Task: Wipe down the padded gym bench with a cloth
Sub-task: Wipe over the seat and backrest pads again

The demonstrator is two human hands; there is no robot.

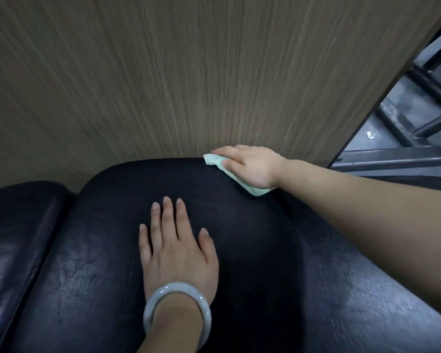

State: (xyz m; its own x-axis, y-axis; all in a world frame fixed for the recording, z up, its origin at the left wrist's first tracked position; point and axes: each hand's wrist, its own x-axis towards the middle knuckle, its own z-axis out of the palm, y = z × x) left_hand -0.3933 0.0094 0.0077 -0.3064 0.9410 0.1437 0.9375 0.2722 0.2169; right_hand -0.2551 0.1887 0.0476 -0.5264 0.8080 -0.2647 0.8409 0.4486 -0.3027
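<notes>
Wood-grain panelling fills the upper part of our view, rising straight behind the bench; below it the padded gym bench spreads across the lower half, its black upholstery cracked and faintly shiny, its rounded far end meeting the panelling; a second black pad lies just beside it on the left, parted from it by a narrow seam; dark metal frame bars show at the right edge, beyond the panel's corner.

Our right forearm reaches in from the right across the bench; our right hand sits at the far right corner of the pad, near the panelling, thumb and fingers closed on the cloth and pressing it onto the upholstery; the cloth is pale green, folded or bunched, and peeks out at the fingertips and under the heel of the palm.

Our left hand lies flat, palm down, on the middle of the pad, fingers straight and slightly spread, holding nothing; well apart from the cloth; a pale, smooth bangle circles its wrist.
</notes>
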